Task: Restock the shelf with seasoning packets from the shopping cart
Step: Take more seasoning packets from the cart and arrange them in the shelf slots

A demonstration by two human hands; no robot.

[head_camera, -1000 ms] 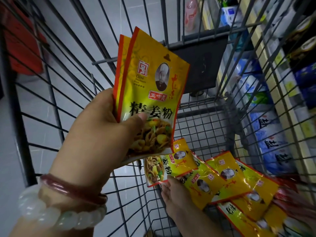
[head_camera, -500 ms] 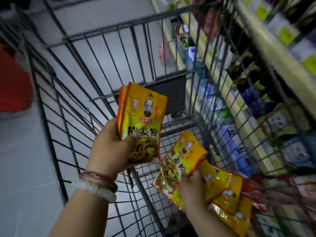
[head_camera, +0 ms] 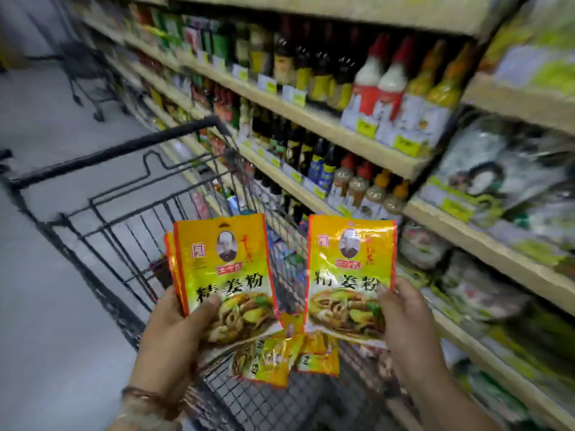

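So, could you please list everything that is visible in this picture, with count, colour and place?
seasoning packets in left hand: at least two, yellow with red edges, held upright above the cart
seasoning packet in right hand: one, same yellow and red, held upright
loose packets: several, yellow, lying in the cart basket
shopping cart: one, black wire, on the grey floor beside the shelves
shelves: several tiers, beige, on the right
sauce bottles: many, mostly dark, on the upper tiers
bagged goods: many, blurred, on the right tiers
bracelets: count unclear, on the left wrist
left hand: grips the packets
right hand: grips one packet
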